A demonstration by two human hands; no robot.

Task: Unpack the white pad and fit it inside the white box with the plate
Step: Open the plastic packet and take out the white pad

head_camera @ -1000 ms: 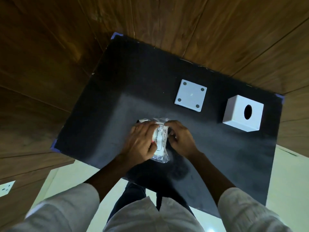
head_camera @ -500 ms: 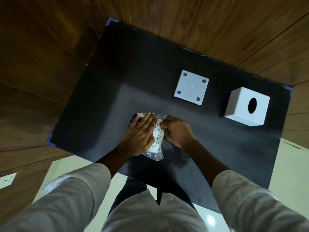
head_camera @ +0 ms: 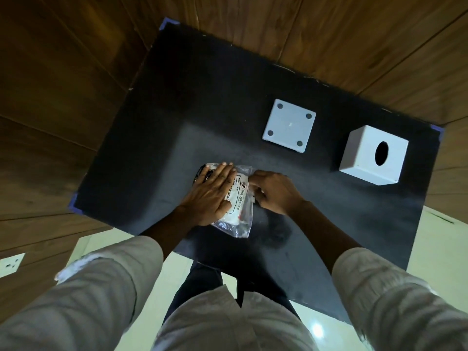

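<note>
A black table (head_camera: pixel 157 138) fills the middle of the view, with wooden wall panels behind it and a pale floor below its near edge. Near that near edge lies the white pad (head_camera: pixel 236 198), still sealed in its clear plastic bag (head_camera: pixel 240 228), whose crinkled end trails toward the person. Printed lettering runs along the top of the pad. The left hand (head_camera: pixel 210 193) lies flat on the left half of the pad, palm down, fingers straight and held close together, pressing it against the table. The right hand (head_camera: pixel 274 192) sits just beside the pad on its right side, fingers curled in, pinching the bag's edge between thumb and fingertips. Beyond the pad, farther from the person and a little to the right, the white square plate (head_camera: pixel 289 125) lies flat on the table with a round hole near each of its four corners. To the right of the plate, and well apart from the pad, stands the white box (head_camera: pixel 364 148), its upward face showing one dark oval hole. Plate and box do not touch. Light rolled sleeves cover both upper arms, and the forearms are bare.
</note>
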